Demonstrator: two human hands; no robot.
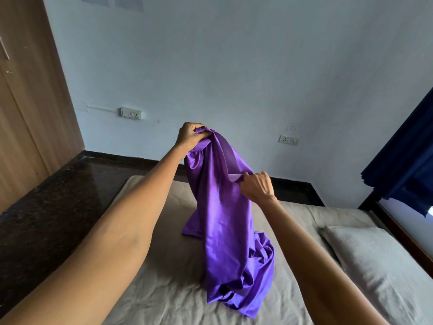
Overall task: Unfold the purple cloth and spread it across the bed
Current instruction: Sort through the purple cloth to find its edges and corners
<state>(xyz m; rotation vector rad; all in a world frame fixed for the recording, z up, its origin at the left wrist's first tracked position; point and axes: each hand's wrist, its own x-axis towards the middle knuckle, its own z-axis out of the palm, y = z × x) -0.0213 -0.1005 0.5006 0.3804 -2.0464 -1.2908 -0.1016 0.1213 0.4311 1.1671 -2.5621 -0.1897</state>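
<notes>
A shiny purple cloth point(222, 219) hangs in a long bunched column over the bed point(150, 289), its lower part heaped in folds on the grey sheet. My left hand point(191, 136) is raised and grips the cloth's top end in a fist. My right hand point(256, 185) is lower and to the right, pinching an edge of the cloth partway down. Both arms reach out over the bed.
A grey pillow point(375, 261) lies on the bed at the right. A dark stone ledge point(46, 207) runs along the left, with a wooden door point(25, 102) behind it. A dark blue curtain point(403, 156) hangs at the right by a window. Wall sockets point(131, 113) sit on the far wall.
</notes>
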